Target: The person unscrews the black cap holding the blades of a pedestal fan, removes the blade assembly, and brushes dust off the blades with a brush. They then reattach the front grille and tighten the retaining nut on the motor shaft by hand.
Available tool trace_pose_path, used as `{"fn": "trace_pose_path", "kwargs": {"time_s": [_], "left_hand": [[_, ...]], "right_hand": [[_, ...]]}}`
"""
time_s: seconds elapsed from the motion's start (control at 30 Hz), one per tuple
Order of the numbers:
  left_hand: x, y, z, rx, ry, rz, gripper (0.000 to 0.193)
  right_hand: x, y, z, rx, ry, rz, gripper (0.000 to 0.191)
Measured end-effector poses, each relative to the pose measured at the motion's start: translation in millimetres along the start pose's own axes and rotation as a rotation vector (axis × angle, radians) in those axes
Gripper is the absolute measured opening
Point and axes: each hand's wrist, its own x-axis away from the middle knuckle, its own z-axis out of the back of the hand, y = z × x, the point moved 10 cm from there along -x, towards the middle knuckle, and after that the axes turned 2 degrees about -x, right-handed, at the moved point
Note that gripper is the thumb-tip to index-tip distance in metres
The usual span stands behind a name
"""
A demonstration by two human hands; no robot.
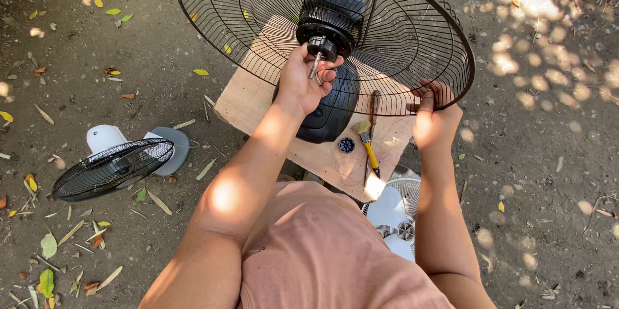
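Left hand [304, 83] pinches the motor shaft [316, 64]; right hand [433, 119] grips the rear grille [412, 44] rim — fan standing at the board's [258, 99] far edge. One slip and it could topple.

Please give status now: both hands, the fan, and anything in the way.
Left hand grip on motor shaft. Right hand grip on rear fan grille rim. Fan on wooden board. Brush and small dark cap lie beside.

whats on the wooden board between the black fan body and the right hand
In the head view, a yellow-handled brush and a small dark round cap lie on the wooden board, seen through the wire guard.
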Motion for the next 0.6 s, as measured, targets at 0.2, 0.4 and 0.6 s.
{"fn": "trace_pose_path", "kwargs": {"time_s": [0.2, 0.4, 0.6], "left_hand": [[1, -2, -1, -0.052, -0.005, 0.037, 0.042], [19, 50, -1, -0.436, 0.184, -0.389, 0.033], [78, 88, -57, -1.16, 0.2, -0.931, 0.05]], "right_hand": [[4, -12, -3, 0.002, -0.04, 0.087, 0.021], [-1, -38, 14, 0.127, 0.001, -0.021, 0.041], [13, -161, 15, 0.266, 0.012, 0.416, 0.036]]}}
